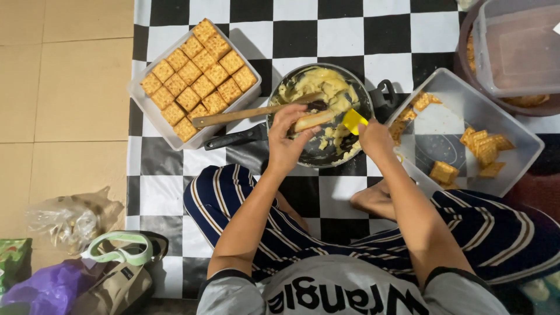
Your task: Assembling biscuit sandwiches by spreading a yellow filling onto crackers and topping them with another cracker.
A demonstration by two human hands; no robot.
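My left hand (286,137) holds a cracker (312,120) over a dark pan (364,96) that contains pale yellow cream (318,81). My right hand (376,140) grips a small yellow spatula (353,121) whose tip is next to the cracker, above the pan. A wooden spoon (245,114) lies across the pan's left rim. A clear tray (140,96) at the upper left is packed with rows of square crackers (198,79). At the right, a second clear tray (525,137) holds several loose crackers (484,149).
I sit cross-legged in striped trousers on a black-and-white checked mat (341,35). A lidded plastic box (516,46) rests on a brown bowl at the top right. Plastic bags (70,221) and a tan bag (114,286) lie on the beige tiled floor at the lower left.
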